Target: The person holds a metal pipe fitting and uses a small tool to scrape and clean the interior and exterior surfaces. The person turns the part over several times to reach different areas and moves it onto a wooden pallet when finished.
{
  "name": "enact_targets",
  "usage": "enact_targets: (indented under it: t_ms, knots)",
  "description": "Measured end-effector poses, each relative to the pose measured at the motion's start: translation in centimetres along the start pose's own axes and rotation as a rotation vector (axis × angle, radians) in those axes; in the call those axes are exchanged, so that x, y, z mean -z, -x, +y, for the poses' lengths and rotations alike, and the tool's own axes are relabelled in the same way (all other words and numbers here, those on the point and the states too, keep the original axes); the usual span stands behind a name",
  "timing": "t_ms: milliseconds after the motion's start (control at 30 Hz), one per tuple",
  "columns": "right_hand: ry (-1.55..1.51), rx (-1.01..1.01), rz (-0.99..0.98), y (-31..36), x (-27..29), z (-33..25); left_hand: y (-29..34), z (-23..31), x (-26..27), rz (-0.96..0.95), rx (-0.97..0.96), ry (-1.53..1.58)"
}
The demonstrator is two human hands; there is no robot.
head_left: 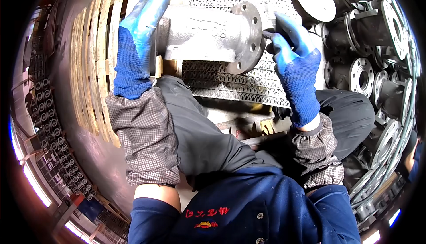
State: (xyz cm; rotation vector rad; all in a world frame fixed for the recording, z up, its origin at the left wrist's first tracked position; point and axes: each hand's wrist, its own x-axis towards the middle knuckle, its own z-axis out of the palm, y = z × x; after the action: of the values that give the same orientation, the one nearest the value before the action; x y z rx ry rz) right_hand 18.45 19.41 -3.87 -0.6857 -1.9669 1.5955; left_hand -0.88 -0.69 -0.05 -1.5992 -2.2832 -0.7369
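A grey cast-metal valve body (pixel 199 31) with raised marks on its side lies crosswise in front of me. Its right end is a round flange (pixel 244 40) with several bolt holes. My left hand (pixel 140 40), in a blue coated glove, grips the left end, fingers together and pointing away from me. The thumb side is hidden. My right hand (pixel 295 55), gloved the same way, is beside the right flange with thumb and fingers curled in a pinch. A small dark tip shows at the fingers near the flange face; what it is I cannot make out.
Beneath the casting is a metal slatted conveyor-like bed (pixel 235 82). A wooden pallet (pixel 100 62) lies at left. Several flanged castings (pixel 359 75) are stacked close at right, and a round pale disc (pixel 314 1) sits at the far right. My knees flank the bed's near edge.
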Motion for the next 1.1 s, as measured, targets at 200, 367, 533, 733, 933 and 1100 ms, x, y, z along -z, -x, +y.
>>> enact_targets:
  t_ms: [200, 367, 533, 733, 933, 1100]
  knots:
    - [-0.102, -0.160, 0.067, -0.2, 1.7, 0.0, 0.3, 0.4, -0.7, 0.012, 0.197, 0.233]
    - [-0.256, -0.250, 0.001, 0.1, 3.1, -0.3, -0.8, 1.2, -0.2, -0.052, 0.407, 0.472]
    - [-0.295, -0.304, -0.081, -0.1, 5.5, -1.8, -0.3, -1.7, -0.3, -0.105, -0.009, 0.036]
    - [-0.053, -0.206, -0.296, -1.8, 8.0, -3.7, -0.8, -1.0, -1.2, -0.098, -0.106, -0.321]
    - [-0.014, -0.105, -0.348, -4.1, 6.1, -4.2, -2.4, 4.9, -1.6, -0.039, 0.269, 0.028]
    - [-0.197, -0.242, -0.387, -4.8, 3.3, -3.9, -2.0, 7.2, -1.1, -0.135, 0.070, 0.125]
